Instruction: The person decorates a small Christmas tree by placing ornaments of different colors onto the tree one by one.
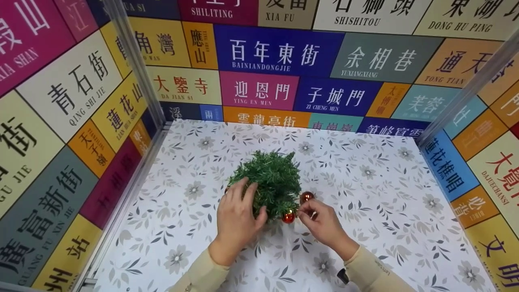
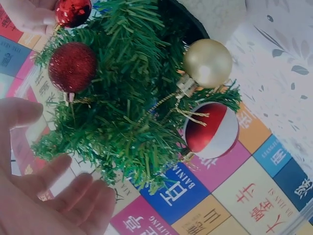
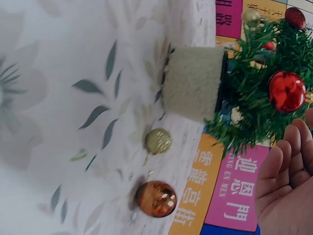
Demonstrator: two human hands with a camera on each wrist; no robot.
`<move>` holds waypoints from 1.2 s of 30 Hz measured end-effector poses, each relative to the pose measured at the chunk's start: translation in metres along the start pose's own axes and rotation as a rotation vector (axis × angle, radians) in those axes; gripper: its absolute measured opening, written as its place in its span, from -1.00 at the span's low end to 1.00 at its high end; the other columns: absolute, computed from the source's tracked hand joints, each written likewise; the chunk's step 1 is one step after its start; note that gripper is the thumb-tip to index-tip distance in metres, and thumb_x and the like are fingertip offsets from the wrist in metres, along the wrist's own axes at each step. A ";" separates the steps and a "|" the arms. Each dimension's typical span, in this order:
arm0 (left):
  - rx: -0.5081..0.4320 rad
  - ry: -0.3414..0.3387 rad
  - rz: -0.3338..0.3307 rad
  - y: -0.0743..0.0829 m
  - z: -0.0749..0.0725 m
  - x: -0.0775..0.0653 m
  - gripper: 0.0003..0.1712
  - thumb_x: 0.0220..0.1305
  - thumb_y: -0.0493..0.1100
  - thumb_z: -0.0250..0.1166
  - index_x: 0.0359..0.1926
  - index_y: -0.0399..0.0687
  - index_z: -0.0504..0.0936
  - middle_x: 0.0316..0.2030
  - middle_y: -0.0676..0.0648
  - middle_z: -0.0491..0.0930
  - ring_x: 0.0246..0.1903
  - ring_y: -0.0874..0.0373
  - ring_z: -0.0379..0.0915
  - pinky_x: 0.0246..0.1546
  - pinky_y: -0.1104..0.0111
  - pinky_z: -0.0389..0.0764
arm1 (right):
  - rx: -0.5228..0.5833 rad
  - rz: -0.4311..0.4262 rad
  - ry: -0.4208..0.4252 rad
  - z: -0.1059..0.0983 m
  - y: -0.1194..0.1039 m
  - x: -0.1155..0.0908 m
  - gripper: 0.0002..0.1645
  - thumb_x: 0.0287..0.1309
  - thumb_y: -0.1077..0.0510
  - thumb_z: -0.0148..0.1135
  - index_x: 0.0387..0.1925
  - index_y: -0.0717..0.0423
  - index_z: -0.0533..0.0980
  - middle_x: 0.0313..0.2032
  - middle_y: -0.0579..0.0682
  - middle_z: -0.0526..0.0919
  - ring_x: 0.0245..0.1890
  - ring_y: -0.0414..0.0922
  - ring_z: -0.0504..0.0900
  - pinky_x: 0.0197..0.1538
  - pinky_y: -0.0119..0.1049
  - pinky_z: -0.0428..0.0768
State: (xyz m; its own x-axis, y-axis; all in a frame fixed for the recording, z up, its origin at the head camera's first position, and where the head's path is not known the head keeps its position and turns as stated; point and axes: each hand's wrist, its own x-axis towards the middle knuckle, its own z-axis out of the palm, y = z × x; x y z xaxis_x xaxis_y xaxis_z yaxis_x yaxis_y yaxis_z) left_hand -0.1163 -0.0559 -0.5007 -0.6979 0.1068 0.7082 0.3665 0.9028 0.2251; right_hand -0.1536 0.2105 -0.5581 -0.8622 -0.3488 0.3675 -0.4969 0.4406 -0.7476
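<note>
A small green Christmas tree point(image 1: 271, 182) stands in a pale square pot point(image 3: 193, 83). My left hand point(image 1: 239, 211) is at the tree's left side, its fingers spread loosely close to the branches and holding nothing. At the lower right of the tree, the thumb and forefinger of my right hand point(image 1: 324, 225) pinch the gold cap end of a shiny red Christmas ball point(image 3: 287, 91), which lies against the branches. On the tree are a dark red glittery ball point(image 2: 72, 67), a matte gold ball point(image 2: 208, 62) and a red-and-white ball point(image 2: 212, 130).
A shiny copper-coloured ball point(image 3: 156, 198) and a gold glittery ball point(image 3: 159, 141) lie on the tabletop beside the pot. A white cloth with leaf and flower prints point(image 1: 377, 194) covers the table. Colourful sign-printed panels point(image 1: 279, 50) enclose the back and sides.
</note>
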 end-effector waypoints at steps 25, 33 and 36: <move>0.028 -0.120 -0.007 -0.008 0.005 0.008 -0.37 0.09 0.13 0.41 0.11 -0.12 0.61 -0.12 -0.13 0.63 -0.25 -0.09 0.61 -0.25 0.05 0.61 | -0.312 0.211 0.012 -0.040 0.084 -0.008 -0.75 0.15 0.20 0.36 -0.11 -0.01 0.59 -0.21 -0.08 0.60 -0.22 -0.01 0.61 -0.23 -0.15 0.56; 0.024 -0.146 -0.019 -0.008 0.004 0.008 -0.36 0.07 0.12 0.43 0.12 -0.09 0.60 -0.13 -0.11 0.63 -0.26 -0.06 0.61 -0.26 0.07 0.61 | -0.341 0.236 -0.046 -0.033 0.102 0.011 -0.52 0.13 0.14 0.39 0.11 -0.01 0.52 -0.03 -0.05 0.57 -0.10 0.00 0.60 -0.16 -0.05 0.57; 0.017 -0.147 -0.019 -0.007 0.005 0.008 -0.35 0.06 0.13 0.43 0.12 -0.11 0.60 -0.12 -0.11 0.63 -0.24 -0.07 0.61 -0.25 0.07 0.60 | -0.369 0.224 -0.075 -0.027 0.106 0.017 -0.39 0.10 0.12 0.42 0.21 -0.03 0.48 0.05 -0.05 0.54 -0.05 0.00 0.59 -0.12 -0.02 0.59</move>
State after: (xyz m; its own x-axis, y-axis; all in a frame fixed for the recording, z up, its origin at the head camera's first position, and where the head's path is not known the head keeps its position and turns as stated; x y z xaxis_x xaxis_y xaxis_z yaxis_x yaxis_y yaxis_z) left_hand -0.1279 -0.0597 -0.4999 -0.7878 0.1479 0.5979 0.3424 0.9121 0.2256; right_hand -0.2237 0.2737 -0.6163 -0.9497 -0.2644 0.1677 -0.3127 0.7731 -0.5519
